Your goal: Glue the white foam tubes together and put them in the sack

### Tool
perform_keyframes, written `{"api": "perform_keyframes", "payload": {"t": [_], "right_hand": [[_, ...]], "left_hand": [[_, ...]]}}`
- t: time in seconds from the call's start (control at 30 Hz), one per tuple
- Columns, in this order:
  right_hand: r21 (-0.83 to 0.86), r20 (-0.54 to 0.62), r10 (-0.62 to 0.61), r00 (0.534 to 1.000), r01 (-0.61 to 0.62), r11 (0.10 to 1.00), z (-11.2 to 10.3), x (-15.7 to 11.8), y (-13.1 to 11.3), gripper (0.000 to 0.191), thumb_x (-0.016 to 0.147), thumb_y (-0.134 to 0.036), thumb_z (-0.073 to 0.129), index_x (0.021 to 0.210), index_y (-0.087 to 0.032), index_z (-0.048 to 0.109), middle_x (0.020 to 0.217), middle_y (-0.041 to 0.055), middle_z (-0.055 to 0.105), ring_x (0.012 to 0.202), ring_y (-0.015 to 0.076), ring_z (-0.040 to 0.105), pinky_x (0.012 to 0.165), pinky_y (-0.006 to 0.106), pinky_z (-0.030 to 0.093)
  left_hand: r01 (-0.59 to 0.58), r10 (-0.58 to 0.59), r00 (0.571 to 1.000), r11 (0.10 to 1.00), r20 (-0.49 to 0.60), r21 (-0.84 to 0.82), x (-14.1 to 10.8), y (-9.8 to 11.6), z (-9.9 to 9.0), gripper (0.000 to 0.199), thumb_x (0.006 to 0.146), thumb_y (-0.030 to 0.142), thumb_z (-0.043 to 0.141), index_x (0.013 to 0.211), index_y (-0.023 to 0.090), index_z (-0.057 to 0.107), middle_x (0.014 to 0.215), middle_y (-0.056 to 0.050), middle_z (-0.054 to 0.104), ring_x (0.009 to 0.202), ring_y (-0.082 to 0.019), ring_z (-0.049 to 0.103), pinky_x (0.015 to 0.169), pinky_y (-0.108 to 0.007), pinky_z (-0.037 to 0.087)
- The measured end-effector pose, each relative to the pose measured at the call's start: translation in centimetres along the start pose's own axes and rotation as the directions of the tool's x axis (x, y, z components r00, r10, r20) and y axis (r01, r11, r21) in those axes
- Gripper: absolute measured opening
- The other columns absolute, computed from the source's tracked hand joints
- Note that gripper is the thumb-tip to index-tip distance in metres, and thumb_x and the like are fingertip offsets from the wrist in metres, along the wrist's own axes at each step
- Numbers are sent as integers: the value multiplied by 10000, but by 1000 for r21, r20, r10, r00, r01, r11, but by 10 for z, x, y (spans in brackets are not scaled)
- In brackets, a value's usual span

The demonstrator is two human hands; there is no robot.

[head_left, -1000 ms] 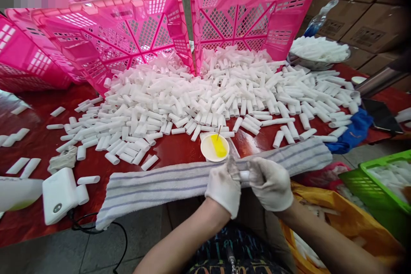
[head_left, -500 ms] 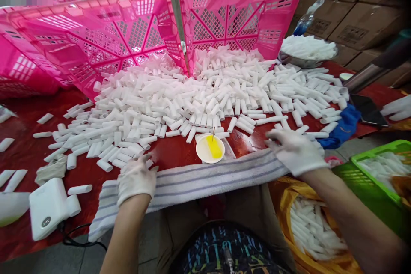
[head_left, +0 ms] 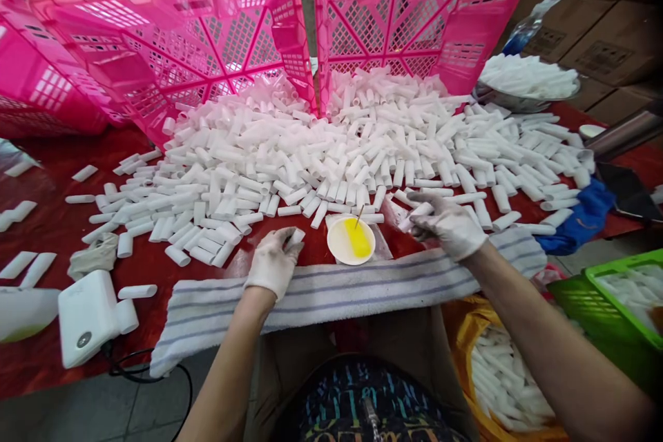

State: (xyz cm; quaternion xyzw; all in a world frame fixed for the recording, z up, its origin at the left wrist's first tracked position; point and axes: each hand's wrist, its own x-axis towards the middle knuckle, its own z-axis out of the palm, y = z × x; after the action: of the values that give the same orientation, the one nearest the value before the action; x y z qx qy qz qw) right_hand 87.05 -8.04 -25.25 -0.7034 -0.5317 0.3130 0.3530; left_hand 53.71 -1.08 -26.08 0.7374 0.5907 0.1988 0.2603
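Observation:
My left hand (head_left: pixel 274 261), in a white glove, pinches a short white tube (head_left: pixel 295 237) above the front edge of the red table (head_left: pixel 36 186). To the right, my gloved right hand (head_left: pixel 446 222) has its fingers apart around a white tube (head_left: pixel 420 210); whether it grips it is unclear. Between the hands sits a white dish (head_left: pixel 339 240) with a yellow block (head_left: pixel 357 238) and a thin stick in it. A large heap of white tubes (head_left: pixel 311 152) lies behind them. A striped towel (head_left: pixel 321 293) runs along the table edge.
Pink crates (head_left: pixel 383 21) stand tilted behind the heap. A metal bowl (head_left: pixel 518 102) of tubes is at the back right. A white device (head_left: pixel 88 321) with a cable lies front left. An orange bag (head_left: pixel 469 359) and green basket (head_left: pixel 574 297) hold more tubes at lower right.
My left hand has moved right, toward the dish, and now holds a tube. My right hand has shifted left toward tubes beside the dish. The view has shifted slightly.

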Motion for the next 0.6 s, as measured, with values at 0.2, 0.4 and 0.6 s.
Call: {"api": "perform_keyframes", "payload": {"t": [0.2,0.4,0.6], "right_hand": [[634,284,234,930,-365,681,48,-19,-19,295,834,-467,586,981,-227,673,709,65,693,480,164,599,388,278,448],[507,71,133,989,-150,849,69,-12,-11,378,783,-523,667,1033,-241,685,752,17,670,603,141,610,527,273,519],[410,-62,-192,979,201,890,75,-18,16,290,771,-404,734,1000,-231,693,1044,45,698,992,213,669,945,393,554]], "left_hand": [[111,-95,994,928,62,-355,7,15,22,359,841,483,572,1071,215,633,973,-47,700,859,-180,638,840,-301,483],[134,-113,990,926,79,-353,4,18,26,363,822,476,594,1056,201,636,913,-40,692,823,-176,627,835,-307,485],[183,-170,983,839,74,-512,6,12,32,367,751,343,655,1073,186,575,905,-32,674,808,-163,646,827,-313,510]]}}
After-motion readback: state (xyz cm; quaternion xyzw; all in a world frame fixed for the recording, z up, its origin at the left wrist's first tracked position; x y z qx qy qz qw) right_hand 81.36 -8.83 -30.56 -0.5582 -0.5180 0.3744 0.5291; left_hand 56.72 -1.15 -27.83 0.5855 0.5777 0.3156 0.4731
